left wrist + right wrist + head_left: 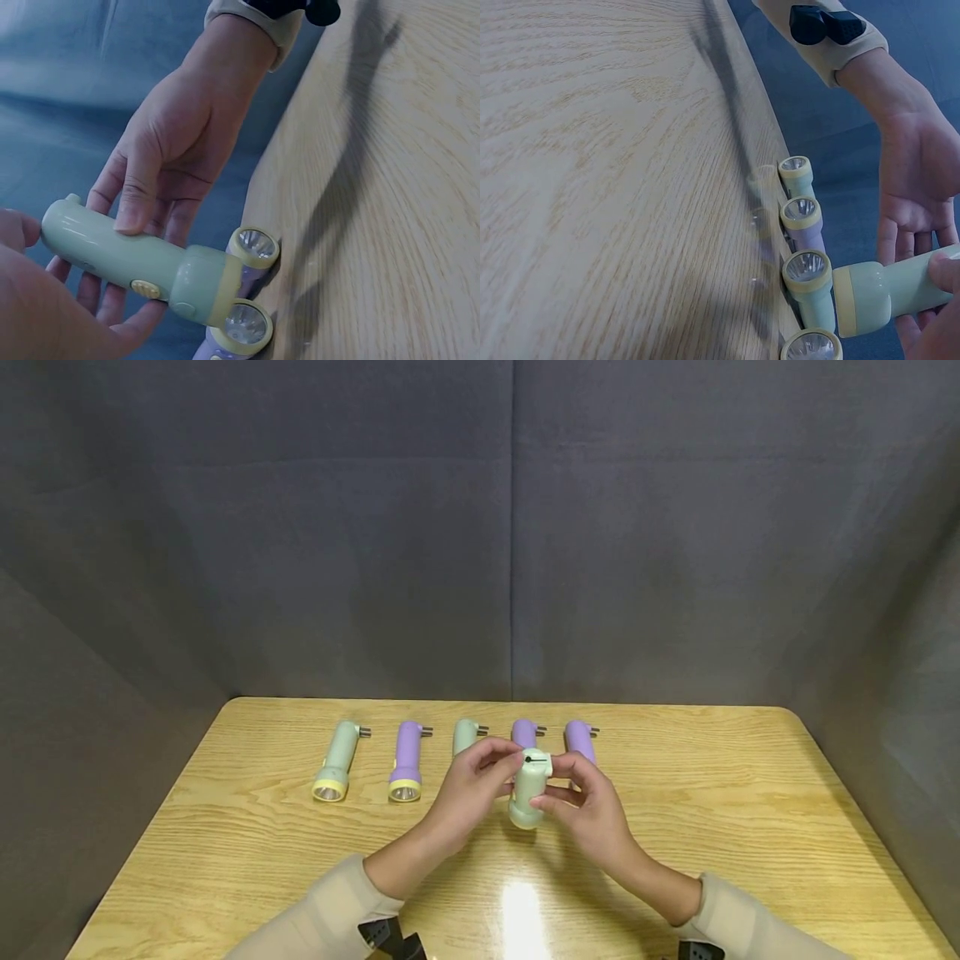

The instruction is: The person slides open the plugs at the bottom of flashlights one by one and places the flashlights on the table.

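A pale green flashlight [531, 789] with a cream-yellow lens rim is held above the table, its lens end tilted down. My left hand [467, 789] holds it from the left, thumb and index finger near its upper end. From the right, my right hand [600, 806] pinches the body between thumb and fingers. On the upper end, a dark dot and short line show in the head view. A yellow switch [145, 289] faces my left hand in the left wrist view. Fingers partly cover the flashlight's body.
Behind the hands, several flashlights lie in a row on the wooden table [225, 835]: a green flashlight [341, 752], a purple flashlight [407, 752], another green flashlight [464, 735] and more purple ones, with metal prongs sticking out. Dark curtains [375, 568] surround the table.
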A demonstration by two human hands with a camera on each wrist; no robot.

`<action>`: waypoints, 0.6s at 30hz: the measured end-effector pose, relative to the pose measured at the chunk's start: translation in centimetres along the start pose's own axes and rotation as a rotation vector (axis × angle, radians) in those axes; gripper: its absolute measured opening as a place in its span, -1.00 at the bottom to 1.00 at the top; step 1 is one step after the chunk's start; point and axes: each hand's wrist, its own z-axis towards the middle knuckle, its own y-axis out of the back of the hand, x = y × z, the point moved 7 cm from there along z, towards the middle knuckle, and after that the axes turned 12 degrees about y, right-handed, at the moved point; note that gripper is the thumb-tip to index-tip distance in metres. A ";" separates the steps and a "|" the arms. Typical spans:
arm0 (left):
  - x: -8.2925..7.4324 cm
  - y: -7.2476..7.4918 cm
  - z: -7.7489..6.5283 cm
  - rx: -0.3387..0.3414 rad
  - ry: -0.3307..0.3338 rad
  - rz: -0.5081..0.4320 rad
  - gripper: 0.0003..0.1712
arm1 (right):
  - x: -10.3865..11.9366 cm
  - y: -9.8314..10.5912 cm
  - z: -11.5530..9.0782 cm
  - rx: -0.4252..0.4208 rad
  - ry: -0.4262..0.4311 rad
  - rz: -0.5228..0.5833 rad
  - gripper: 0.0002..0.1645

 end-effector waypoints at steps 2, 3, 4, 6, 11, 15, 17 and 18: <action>0.0 0.0 -0.1 -0.005 0.013 0.003 -0.70 | 0.1 -0.1 0.0 0.005 0.011 -0.002 -0.53; 0.0 0.0 -0.1 -0.007 0.021 0.005 -0.71 | 0.1 -0.1 -0.1 0.007 0.019 -0.006 -0.53; -0.1 0.0 -0.1 -0.009 0.027 0.008 -0.72 | 0.1 -0.1 -0.1 0.010 0.026 -0.013 -0.53; -0.2 0.0 -0.1 -0.012 0.036 0.008 -0.73 | 0.2 -0.2 -0.1 0.011 0.036 -0.022 -0.53; -0.5 -0.1 -0.3 -0.021 0.046 0.013 -0.81 | 0.2 -0.3 -0.2 0.016 0.045 -0.017 -0.52; -0.7 -0.2 -0.4 -0.009 0.043 0.019 -0.87 | 0.2 -0.4 -0.4 0.019 0.048 -0.004 -0.53; -0.7 -0.3 -0.5 0.002 0.042 0.018 -0.89 | 0.2 -0.3 -0.4 0.016 0.048 0.001 -0.54; -0.7 -0.4 -0.5 0.007 0.043 0.018 -0.90 | 0.2 -0.3 -0.5 0.012 0.049 -0.001 -0.55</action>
